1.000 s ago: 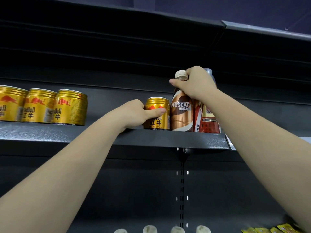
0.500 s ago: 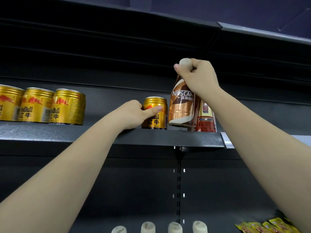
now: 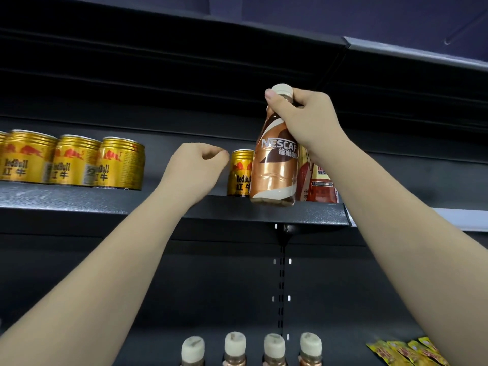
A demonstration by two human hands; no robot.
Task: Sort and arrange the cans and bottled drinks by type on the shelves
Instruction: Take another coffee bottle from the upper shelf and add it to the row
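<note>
upper shelf (image 3: pixel 79 199), dark metal, carrying the drinks along its front edge. at its left end, a row of gold cans (image 3: pixel 76 161) stands upright and close-packed. towards the right end, a single gold can (image 3: pixel 239 173) stands alone, well apart from that row, with a red-labelled bottle (image 3: pixel 320 180) upright behind the raised forearm.

coffee bottle (image 3: pixel 274 165), long axis near vertical with the cap tipped slightly right, base at the shelf's front edge and seemingly just clear of it; contact cannot be told. it hangs directly between the single gold can and the red-labelled bottle, overlapping both.

right hand (image 3: pixel 303 117), clamped round the bottle's neck just under the cap, thumb on the near side; the bottle hangs below the grip.

left hand (image 3: pixel 196 167), fingers curled together, holding nothing, just left of the single gold can, knuckles close to it or brushing it. this is the nearer hand to that can, which lies to its right; the can's row lies to its left.

lower shelf, bottom edge of view: four capped bottles (image 3: pixel 253 348) matching the coffee type, the likely destination, straight below the held bottle.
</note>
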